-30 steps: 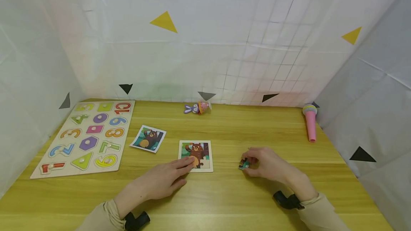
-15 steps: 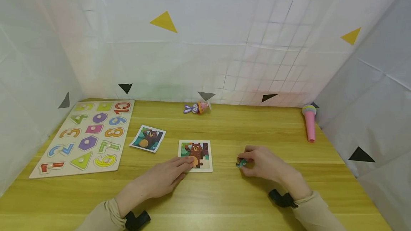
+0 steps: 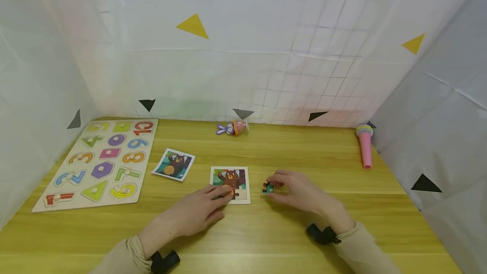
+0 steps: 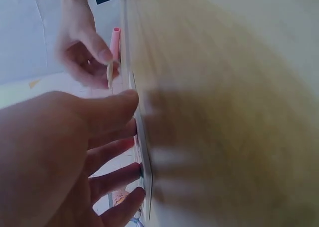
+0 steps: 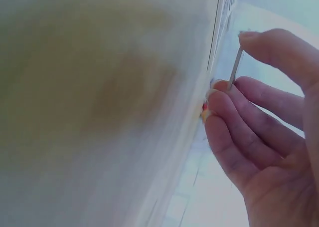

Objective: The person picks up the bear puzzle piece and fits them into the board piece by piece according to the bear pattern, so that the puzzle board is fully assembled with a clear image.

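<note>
a: any writing to read?

b: only the numerals on the number board (image 3: pixel 99 162) at the far left of the bench (image 3: pixel 266 231): 1, 2, 3, 4, 6, 7, 8, 9 and a 10. no brand showed anywhere.

a: and the hands?

b: the right hand (image 3: pixel 300 190) pinched a small puzzle piece (image 3: pixel 268 188) between thumb and fingers, just right of the bear puzzle (image 3: pixel 230 179), apart from its edge. the left hand (image 3: pixel 198 210) lay flat, fingers (image 3: pixel 220 192) straight and relaxed, tips resting on the puzzle's lower left part.

a: what else was around?

b: a bear card (image 3: pixel 173 164) just left of the puzzle, a rabbit toy (image 3: pixel 232 128) by the back wall, and a pink toy microphone (image 3: pixel 365 146) at the far right. nothing lay between piece and puzzle.

a: did the wrist views add anything?

b: the right wrist view showed the piece (image 5: pixel 234 67) edge-on, thin, clamped between thumb and fingertip (image 5: pixel 219 95). the left wrist view showed the left fingers (image 4: pixel 117 105) against the puzzle's rim (image 4: pixel 142 142), with the right hand (image 4: pixel 84 47) beyond. both were blurred, so no print was readable there.
</note>
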Available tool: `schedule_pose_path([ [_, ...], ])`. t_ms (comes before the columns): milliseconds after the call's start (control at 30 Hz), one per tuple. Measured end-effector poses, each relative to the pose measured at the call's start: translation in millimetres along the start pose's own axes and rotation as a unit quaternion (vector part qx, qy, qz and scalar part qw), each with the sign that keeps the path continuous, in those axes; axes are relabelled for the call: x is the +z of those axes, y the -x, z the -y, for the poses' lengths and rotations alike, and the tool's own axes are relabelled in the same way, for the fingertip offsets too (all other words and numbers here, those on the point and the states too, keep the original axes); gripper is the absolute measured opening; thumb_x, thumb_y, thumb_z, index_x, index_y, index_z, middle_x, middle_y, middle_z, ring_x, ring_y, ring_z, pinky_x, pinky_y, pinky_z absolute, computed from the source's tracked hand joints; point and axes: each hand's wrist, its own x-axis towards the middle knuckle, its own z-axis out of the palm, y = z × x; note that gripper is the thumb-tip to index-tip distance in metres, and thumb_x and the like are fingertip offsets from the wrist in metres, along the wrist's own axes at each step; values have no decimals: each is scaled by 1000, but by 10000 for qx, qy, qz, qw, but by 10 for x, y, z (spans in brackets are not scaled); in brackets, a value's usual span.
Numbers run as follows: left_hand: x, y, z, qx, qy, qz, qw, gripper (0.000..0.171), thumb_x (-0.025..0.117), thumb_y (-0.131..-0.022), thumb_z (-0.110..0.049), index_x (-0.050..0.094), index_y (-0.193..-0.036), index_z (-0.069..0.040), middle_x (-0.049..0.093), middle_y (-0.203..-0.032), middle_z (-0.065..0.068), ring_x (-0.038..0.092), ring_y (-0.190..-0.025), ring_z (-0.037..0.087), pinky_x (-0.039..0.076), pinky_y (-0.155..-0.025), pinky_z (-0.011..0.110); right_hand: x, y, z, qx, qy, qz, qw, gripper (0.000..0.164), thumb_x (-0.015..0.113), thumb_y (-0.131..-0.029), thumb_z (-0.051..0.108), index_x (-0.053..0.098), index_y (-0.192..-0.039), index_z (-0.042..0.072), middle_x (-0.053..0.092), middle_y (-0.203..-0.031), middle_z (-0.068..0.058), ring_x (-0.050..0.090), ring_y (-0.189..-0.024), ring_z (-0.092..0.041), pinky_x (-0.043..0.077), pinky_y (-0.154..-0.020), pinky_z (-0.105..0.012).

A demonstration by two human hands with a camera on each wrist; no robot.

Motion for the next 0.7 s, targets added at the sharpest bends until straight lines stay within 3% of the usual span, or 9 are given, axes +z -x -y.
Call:
schedule_pose_path([
  [267, -15, -14, -32, -231, 502, 267, 9981, 54, 48, -106, -37, 42, -153, -12, 32, -163, 3, 33, -149, 23, 37, -116, 45, 96, -273, 139, -222, 51, 222, 9995, 32, 74, -92, 29, 73, -120, 13, 65, -105, 4, 62, -86, -10, 53, -73, -23],
  [467, 9, -25, -22, -229, 475, 288, 9982, 61, 49, -103, -48, 40, -155, -16, 34, -162, 2, 34, -148, 25, 38, -115, 46, 159, -380, 195, -587, -3, 512, 9970, 31, 72, -94, 27, 74, -122, 13, 63, -104, 2, 57, -84, -9, 50, -72, -19],
  [700, 26, -29, -33, -200, 411, 287, 9985, 65, 45, -102, -55, 39, -156, -18, 32, -163, -1, 30, -150, 25, 34, -117, 48, 187, -388, 186, -635, -99, 509, 9966, 30, 71, -94, 25, 74, -121, 12, 61, -103, 1, 57, -84, -11, 49, -71, -18],
])
